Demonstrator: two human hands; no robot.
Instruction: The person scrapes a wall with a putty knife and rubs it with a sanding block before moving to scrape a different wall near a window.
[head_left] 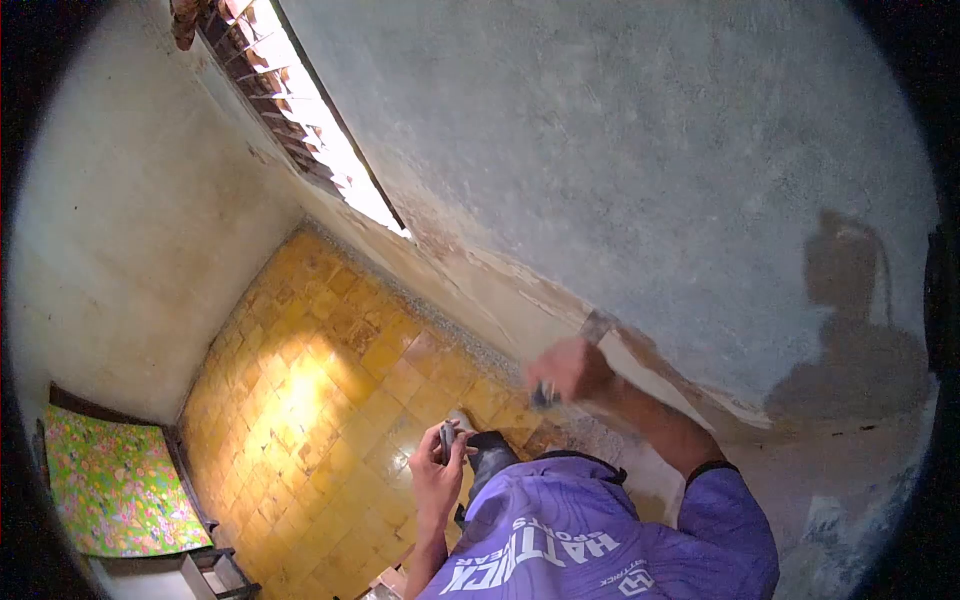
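Note:
Near the bottom middle, my left hand (438, 465) is closed around a small dark grey object (447, 440), which I cannot identify. My right hand (575, 370), slightly blurred, is raised at the wall and closed round a tool with a dark handle end (543, 395). The tool's flat greyish blade (597, 325) touches or nearly touches the wall at the lower edge of the grey-blue coating (650, 180). Along that edge runs a strip of peeled, beige wall (540, 325).
A barred window (300, 110) lets in bright light at the upper left. Yellow tiles cover the floor (300, 480). A piece of furniture with a floral green cover (120, 480) stands at the lower left. My shadow (850, 340) falls on the wall at right.

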